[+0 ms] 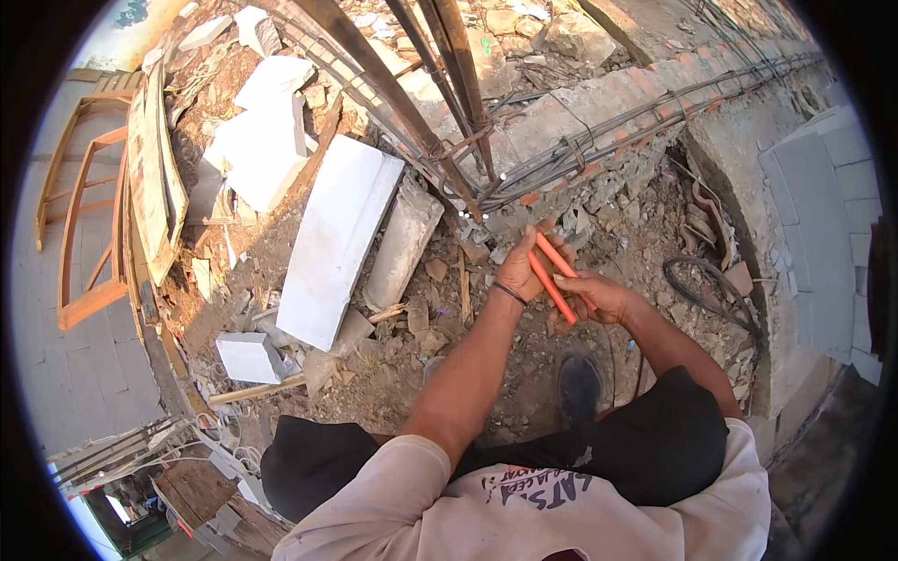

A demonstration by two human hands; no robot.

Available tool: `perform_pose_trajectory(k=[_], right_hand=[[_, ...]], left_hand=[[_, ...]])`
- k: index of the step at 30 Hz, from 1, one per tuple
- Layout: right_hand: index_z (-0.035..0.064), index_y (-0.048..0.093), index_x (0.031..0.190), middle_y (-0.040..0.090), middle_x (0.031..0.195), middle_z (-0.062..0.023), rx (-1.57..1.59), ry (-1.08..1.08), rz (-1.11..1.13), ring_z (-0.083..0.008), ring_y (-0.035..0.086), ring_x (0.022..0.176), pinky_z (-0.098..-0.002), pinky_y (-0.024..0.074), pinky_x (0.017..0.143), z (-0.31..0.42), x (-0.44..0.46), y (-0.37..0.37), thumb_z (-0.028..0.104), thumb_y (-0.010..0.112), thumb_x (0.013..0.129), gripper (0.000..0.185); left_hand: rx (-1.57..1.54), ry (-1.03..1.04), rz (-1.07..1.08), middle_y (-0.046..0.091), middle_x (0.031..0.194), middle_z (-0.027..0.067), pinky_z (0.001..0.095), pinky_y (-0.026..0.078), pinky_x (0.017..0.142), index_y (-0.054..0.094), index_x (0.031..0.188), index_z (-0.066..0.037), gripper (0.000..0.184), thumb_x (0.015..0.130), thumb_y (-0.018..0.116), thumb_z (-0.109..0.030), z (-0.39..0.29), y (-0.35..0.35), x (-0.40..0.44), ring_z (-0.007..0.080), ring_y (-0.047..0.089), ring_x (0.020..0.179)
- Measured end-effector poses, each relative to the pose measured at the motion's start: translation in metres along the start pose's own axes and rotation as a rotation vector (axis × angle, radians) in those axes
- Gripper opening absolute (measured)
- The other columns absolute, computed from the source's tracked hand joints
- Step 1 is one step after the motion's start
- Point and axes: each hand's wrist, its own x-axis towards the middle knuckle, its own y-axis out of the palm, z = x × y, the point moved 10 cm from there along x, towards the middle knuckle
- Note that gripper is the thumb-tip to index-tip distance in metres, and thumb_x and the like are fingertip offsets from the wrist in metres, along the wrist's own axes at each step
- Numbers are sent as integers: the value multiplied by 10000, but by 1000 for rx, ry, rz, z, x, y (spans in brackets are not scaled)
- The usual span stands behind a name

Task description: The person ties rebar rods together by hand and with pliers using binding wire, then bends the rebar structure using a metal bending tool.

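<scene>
Two orange-red handles (552, 285) of a tool run between my hands, lying close to each other at a slant. My left hand (517, 269), with a dark band at the wrist, is wrapped round the upper end of the tool. My right hand (601, 294) has its fingers closed on the handle nearer to it. The tool's head is hidden by my fingers. Just beyond my hands, rusty upright steel bars (449, 89) meet a bundle of thin rods (599, 150) along the low wall.
White blocks (341, 238) and a broken concrete piece (404, 243) lie on rubble at the left. Wooden frames (94, 224) stand farther left. A black cable loop (716, 290) lies at the right, near a concrete edge. My shoe (580, 385) is below my hands.
</scene>
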Motion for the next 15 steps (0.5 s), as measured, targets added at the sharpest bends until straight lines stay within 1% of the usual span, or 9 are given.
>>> perform_pose_trajectory(k=[1, 2, 4, 8, 10, 11, 13, 14, 15], right_hand=[[19, 525, 1167, 602, 819, -73, -35, -43, -45, -231, 670, 692, -454, 621, 777, 4, 1, -7, 321, 577, 1001, 349], [19, 525, 1167, 602, 819, -73, -35, -44, -49, -231, 670, 692, -454, 621, 777, 3, 4, -13, 321, 577, 1001, 349], [5, 519, 1234, 618, 861, -64, -85, -73, -1, -193, 676, 733, -432, 620, 742, 4, 9, -19, 309, 585, 1000, 389], [13, 529, 1225, 627, 891, -61, -44, -30, 59, -181, 670, 764, -430, 619, 741, 6, 10, -21, 304, 579, 1004, 369], [27, 538, 1225, 635, 905, -64, -20, 44, 94, -174, 658, 787, -436, 614, 760, 3, 7, -21, 315, 585, 1000, 369], [27, 538, 1225, 635, 905, -64, -20, 45, 95, -174, 658, 787, -436, 614, 760, 3, 8, -28, 315, 585, 1000, 369], [16, 546, 1217, 652, 969, -100, 22, -1, 183, -199, 672, 827, -443, 609, 789, 8, 9, -25, 334, 599, 991, 393], [16, 546, 1217, 652, 969, -100, 23, 0, 183, -199, 672, 827, -443, 609, 789, 6, 9, -26, 334, 599, 991, 393], [11, 552, 1208, 666, 961, -108, -22, 11, 124, -227, 686, 855, -422, 597, 781, 8, 4, -23, 354, 606, 984, 414]], left_hand=[[-27, 28, 10, 665, 1000, 74, 529, 571, 884, 551, 1288, -98, 608, 883, 654, -540, -1, 0, 1, 290, 650, 1017], [-29, 25, 13, 665, 1000, 74, 529, 571, 884, 551, 1288, -98, 608, 883, 654, -540, 0, 0, 1, 290, 650, 1017], [-90, 4, 34, 659, 1062, 77, 525, 574, 880, 551, 1296, -113, 628, 868, 654, -561, 4, -3, 3, 293, 640, 1054], [-56, -9, 2, 648, 1131, 69, 539, 555, 916, 542, 1310, -131, 624, 876, 640, -568, 1, -8, 0, 293, 612, 1124], [-1, -35, -51, 644, 1163, 61, 552, 531, 955, 528, 1328, -142, 583, 906, 623, -533, 3, -7, -5, 300, 583, 1181], [-1, -34, -53, 644, 1163, 61, 552, 531, 955, 528, 1328, -142, 583, 906, 623, -533, 2, -3, -4, 300, 583, 1181], [-32, -40, -2, 643, 1156, 48, 553, 520, 970, 518, 1337, -144, 521, 945, 600, -477, 5, 4, 0, 301, 567, 1205], [-32, -40, -4, 643, 1156, 48, 553, 520, 970, 518, 1337, -144, 521, 945, 600, -477, 7, 4, 0, 301, 567, 1205], [-27, -31, -5, 640, 1156, 47, 539, 528, 962, 528, 1320, -138, 478, 959, 592, -447, 9, 2, -1, 300, 572, 1199]])
